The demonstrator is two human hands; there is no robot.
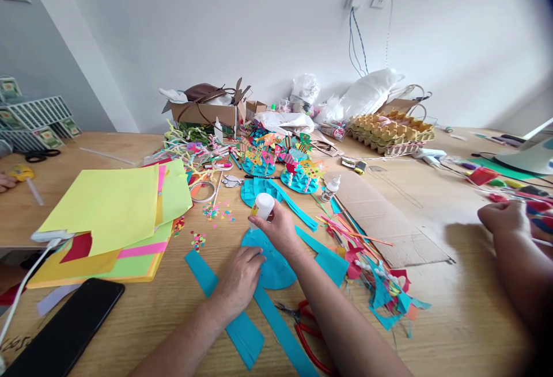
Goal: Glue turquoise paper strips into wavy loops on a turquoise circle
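Note:
My right hand [283, 230] is wrapped round a white glue bottle [263, 204], tipped nozzle-down over a round blue paper disc [276, 265]. Small dots show on the disc. At its left edge, my left hand [242, 276] has its fingers curled together on the paper, holding it; the fingertips' undersides are hidden. Blue paper strips [245, 336] lie under and beside my left wrist. Red-handled pliers [305, 331] rest by my right forearm. Just beyond the bottle is another blue disc [254, 191] with raised strips, near finished-looking blue bases with colourful paper fish [298, 161].
Coloured sheets [103, 204] and a black phone [69, 331] lie left. Cardboard [384, 221], paper scraps [389, 290] and a second glue bottle [330, 188] are right. Egg trays [389, 132] and a box [203, 113] stand at the back. Another person's hand [503, 219] is far right.

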